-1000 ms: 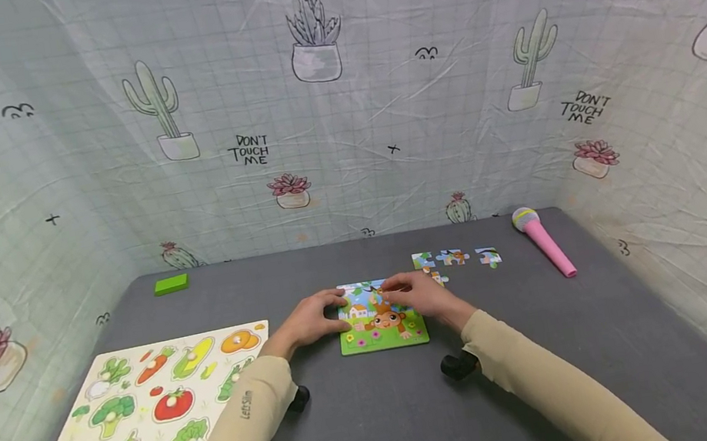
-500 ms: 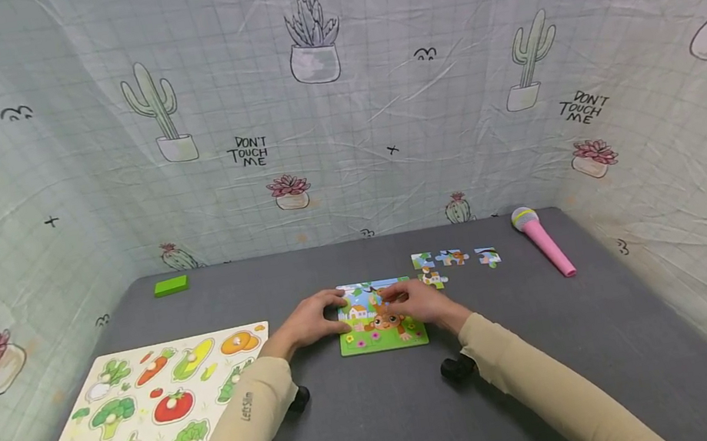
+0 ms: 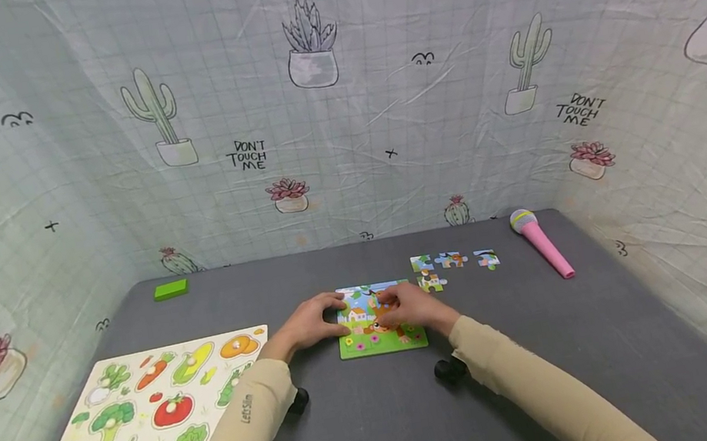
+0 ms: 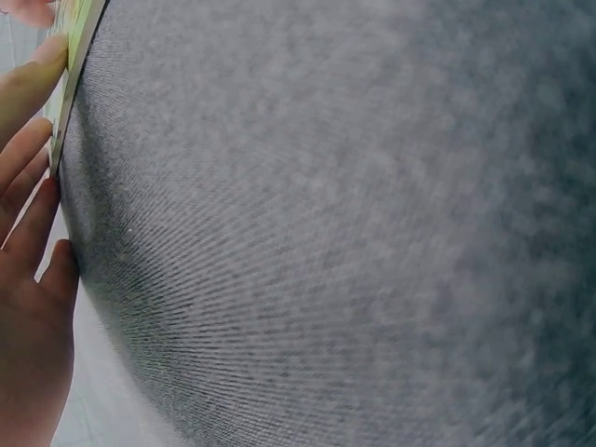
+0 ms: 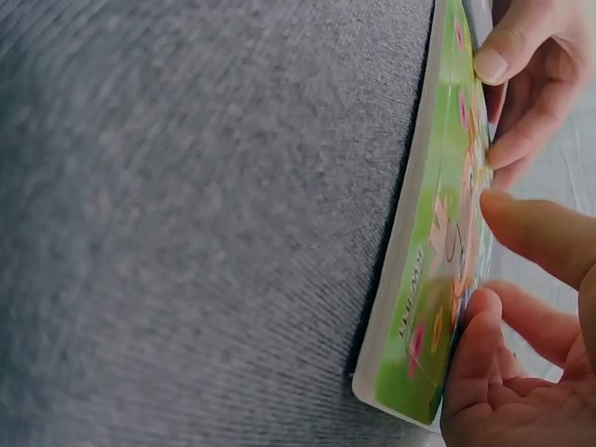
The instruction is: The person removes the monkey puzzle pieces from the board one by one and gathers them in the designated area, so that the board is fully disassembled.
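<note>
Right hand (image 3: 413, 306)'s unclenched, fingertips on the flat square green-and-blue monkey puzzle (image 3: 374, 344), short of the grey table (image 3: 375, 435)'s far edge; press evenly imo

Soft light washes the table (image 3: 389, 433), faint shadows hug the sleeves (image 3: 538, 379), and wrist views blur towards one darkened edge!

Wearing beige sleeves (image 3: 542, 384) — dark lettering (image 3: 247, 408) is running along the left one. Black rounded pieces (image 3: 450, 370) are sticking out under each.
</note>
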Demonstrator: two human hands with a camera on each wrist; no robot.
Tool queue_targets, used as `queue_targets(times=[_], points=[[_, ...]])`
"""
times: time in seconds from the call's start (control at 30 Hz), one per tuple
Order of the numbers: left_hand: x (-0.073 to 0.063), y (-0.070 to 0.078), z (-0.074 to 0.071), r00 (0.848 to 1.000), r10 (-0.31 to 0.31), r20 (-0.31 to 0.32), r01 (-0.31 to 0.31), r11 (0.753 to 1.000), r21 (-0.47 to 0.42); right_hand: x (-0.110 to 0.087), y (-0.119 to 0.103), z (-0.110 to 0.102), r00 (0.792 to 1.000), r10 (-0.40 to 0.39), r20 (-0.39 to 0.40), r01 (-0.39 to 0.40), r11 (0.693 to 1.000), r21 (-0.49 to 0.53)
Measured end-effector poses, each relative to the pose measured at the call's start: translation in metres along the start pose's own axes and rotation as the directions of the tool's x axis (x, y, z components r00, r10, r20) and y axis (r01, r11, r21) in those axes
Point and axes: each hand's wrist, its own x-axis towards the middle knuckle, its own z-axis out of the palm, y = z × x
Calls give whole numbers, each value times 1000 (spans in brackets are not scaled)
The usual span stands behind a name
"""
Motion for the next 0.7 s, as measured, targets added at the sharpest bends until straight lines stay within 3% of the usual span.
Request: queue_targets(times=[0.27, 0.7], points=[[0, -1, 0, 1000, 9, 2, -9, 1000, -1, 6, -4, 3, 999, -32, -10, 30, 986, -163], [0, -2, 0, 1000, 10, 5, -10, 1000, -1, 6, -7, 2, 1000, 6, 11, -4, 990, -142]])
